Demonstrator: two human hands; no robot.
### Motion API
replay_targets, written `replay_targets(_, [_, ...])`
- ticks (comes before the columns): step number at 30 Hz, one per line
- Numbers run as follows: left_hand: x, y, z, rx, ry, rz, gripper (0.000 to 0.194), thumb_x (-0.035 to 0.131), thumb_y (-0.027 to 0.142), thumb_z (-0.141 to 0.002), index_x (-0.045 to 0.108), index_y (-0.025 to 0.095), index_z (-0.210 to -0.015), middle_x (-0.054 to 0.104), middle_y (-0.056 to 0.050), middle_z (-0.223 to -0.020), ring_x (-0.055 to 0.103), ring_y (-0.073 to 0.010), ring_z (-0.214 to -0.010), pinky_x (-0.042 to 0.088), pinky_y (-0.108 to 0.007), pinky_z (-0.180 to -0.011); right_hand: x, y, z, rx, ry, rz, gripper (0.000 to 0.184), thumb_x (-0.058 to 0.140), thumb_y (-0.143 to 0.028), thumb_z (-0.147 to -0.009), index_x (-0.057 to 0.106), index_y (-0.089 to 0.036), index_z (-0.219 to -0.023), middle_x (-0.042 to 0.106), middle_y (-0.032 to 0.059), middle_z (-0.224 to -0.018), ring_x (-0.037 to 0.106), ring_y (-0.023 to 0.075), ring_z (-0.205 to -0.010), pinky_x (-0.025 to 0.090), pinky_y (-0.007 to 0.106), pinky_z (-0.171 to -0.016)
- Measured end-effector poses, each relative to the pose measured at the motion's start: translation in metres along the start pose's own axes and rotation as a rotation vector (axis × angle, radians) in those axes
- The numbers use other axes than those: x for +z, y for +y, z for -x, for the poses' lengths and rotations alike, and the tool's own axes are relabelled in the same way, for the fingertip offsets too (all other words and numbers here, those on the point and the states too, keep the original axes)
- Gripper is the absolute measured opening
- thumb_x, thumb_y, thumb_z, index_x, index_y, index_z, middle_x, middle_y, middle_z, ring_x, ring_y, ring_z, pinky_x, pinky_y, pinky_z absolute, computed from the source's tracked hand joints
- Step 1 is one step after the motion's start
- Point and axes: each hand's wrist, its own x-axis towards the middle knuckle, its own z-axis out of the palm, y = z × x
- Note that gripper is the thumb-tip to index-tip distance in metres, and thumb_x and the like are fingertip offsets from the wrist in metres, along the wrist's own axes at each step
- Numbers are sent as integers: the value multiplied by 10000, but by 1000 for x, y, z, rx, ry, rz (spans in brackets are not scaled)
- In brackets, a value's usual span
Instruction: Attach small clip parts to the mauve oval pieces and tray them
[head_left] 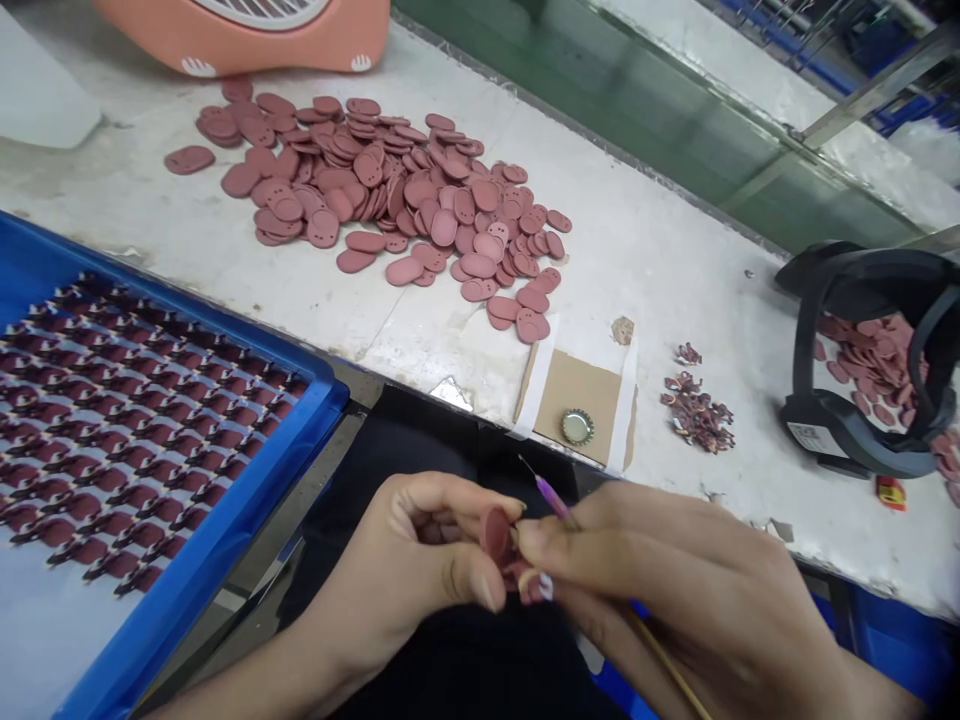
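Note:
My left hand (420,560) is closed, pinching a small dark-red oval piece (495,533) between thumb and fingers. A tiny brown and white part (531,583) sits against the lower side of that piece. In my right hand (675,580) is a thin tool with a purple collar (551,495) and a wooden handle, its fine tip pointing up and left, away from the piece. The right fingertips meet the oval piece's right side, so the contact there is hidden. Just beyond the hands, an upturned bottle cap (577,427) rests on a taped cardboard square (592,380).
Loose red ovals (405,190) are heaped across the white bench (660,250). A blue tray (319,410) at left holds rows of assembled pieces (142,400). Small brown parts (697,412) lie right of the cardboard, beside a black headset-like frame (806,360). An orange appliance (247,40) stands behind.

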Motion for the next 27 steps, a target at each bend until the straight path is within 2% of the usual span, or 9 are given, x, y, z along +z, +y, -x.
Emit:
replay_targets(3, [-4, -6, -2, 37, 41, 17, 260, 924, 327, -559, 803, 187, -743, 751, -12, -661, 622, -78, -551, 501, -150, -548, -5, 0, -14, 7, -10, -82, 159, 670, -98, -882, 656, -187, -1013, 720, -7, -859, 677, 105, -729, 550, 179, -709])
replay_targets(7, [-6, -11, 0, -12, 29, 53, 264, 873, 393, -638, 789, 163, -736, 697, -13, -661, 575, -64, -548, 491, -144, -544, -3, 2, -21, 51, -72, -102, 140, 647, -95, -890, 684, -206, -967, 722, -39, -842, 682, 83, -726, 535, 155, -714])
replay_targets(12, [-9, -16, 4, -23, 33, 101, 248, 861, 376, -664, 775, 156, -739, 663, -2, -623, 580, -66, -555, 502, -135, -552, -2, -2, -22, 64, -80, -98, 219, 654, -70, -859, 710, -235, -993, 721, -44, -823, 684, 99, -713, 539, 178, -681])
replay_targets(15, [-11, -19, 7, -27, 21, 122, 225, 844, 365, -695, 771, 162, -758, 683, -2, -647, 597, -59, -558, 512, -129, -567, -2, -4, -21, 74, -89, -74, 186, 666, -79, -847, 718, -223, -952, 726, -36, -831, 684, 107, -700, 531, 189, -647])
replay_targets(21, [-11, -20, 10, -27, 0, 170, 181, 842, 324, -706, 772, 161, -742, 711, 3, -640, 622, -48, -540, 534, -112, -566, 1, -4, -18, 70, -111, -64, 168, 683, -85, -854, 704, -227, -941, 727, -61, -873, 681, 77, -734, 519, 155, -689])
replay_targets(27, [-9, -21, 12, -21, 22, 194, 190, 861, 301, -679, 758, 146, -715, 703, 11, -614, 632, -52, -532, 543, -111, -551, 3, -8, -18, 69, -107, -55, 190, 659, -78, -845, 712, -238, -933, 730, -35, -862, 689, 117, -720, 545, 199, -664])
